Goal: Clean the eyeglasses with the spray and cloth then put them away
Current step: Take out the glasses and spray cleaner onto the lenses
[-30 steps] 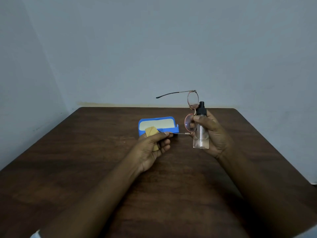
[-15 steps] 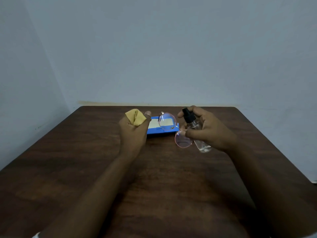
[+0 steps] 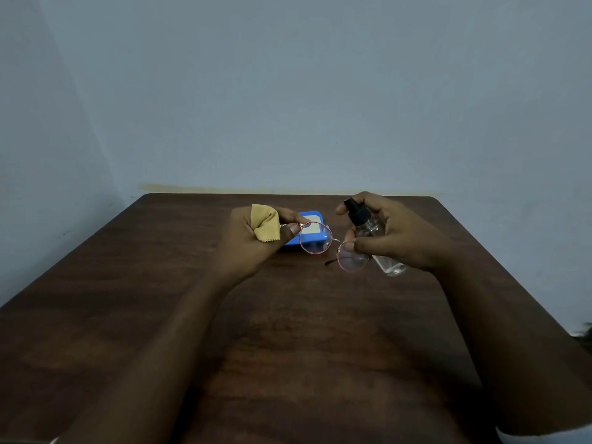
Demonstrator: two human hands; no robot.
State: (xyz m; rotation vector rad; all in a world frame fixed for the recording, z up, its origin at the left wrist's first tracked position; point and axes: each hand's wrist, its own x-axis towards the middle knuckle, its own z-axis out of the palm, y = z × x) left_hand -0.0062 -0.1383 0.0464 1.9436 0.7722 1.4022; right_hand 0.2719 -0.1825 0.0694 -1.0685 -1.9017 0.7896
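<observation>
My left hand [image 3: 253, 241] holds a folded yellow cloth [image 3: 265, 226] and pinches the left end of the round, thin-rimmed eyeglasses [image 3: 333, 248], which hang lenses-flat above the table. My right hand [image 3: 394, 232] grips a clear spray bottle [image 3: 373, 235] with a black pump top, tilted with its nozzle toward the upper left; the thumb touches the rim of the right lens. Behind the glasses an open blue case [image 3: 309, 229] with a pale lining lies on the table, partly hidden by my left hand.
A dark brown wooden table [image 3: 288, 331] fills the lower view. Its far edge meets a pale blue-grey wall [image 3: 288, 91], and another wall stands to the left. A dark object [image 3: 584, 331] shows at the table's right edge.
The glasses went from upright to lying flat between my hands. My left hand turned over and lowered, cloth on top. The bottle tilted and came down beside the right lens.
</observation>
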